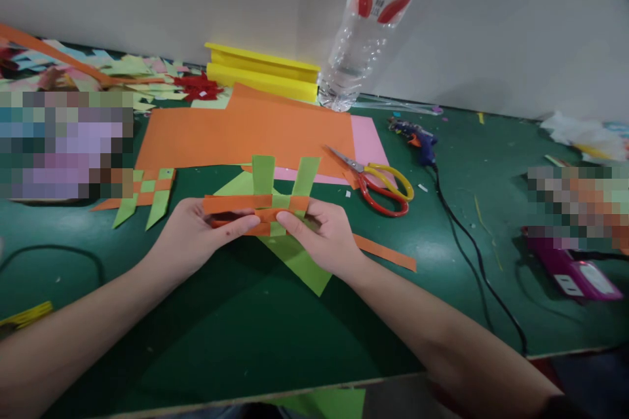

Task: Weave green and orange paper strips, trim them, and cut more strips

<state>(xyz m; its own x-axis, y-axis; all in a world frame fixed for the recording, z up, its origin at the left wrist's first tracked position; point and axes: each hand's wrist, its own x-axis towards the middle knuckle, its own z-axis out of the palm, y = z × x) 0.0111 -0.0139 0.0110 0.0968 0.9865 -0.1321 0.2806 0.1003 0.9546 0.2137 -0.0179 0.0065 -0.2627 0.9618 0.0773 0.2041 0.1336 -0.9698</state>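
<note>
A small weave of orange and green paper strips (268, 204) is held just above the green table (246, 327) between both hands. My left hand (196, 236) pinches its left end, thumb lying along the lower orange strip. My right hand (324, 236) pinches its right side, thumb and fingers closed on the strips. Two green strips stick up from the weave. A green paper sheet (299, 262) lies under my right hand, and a loose orange strip (386, 253) lies to its right.
A finished orange-green weave (147, 193) lies to the left. Orange sheets (246, 131) and a pink sheet (368, 141) lie behind, with scissors (383, 183), a glue gun (417, 141) with black cord, a clear bottle (363, 33), yellow folded paper (263, 72) and paper scraps (122, 72).
</note>
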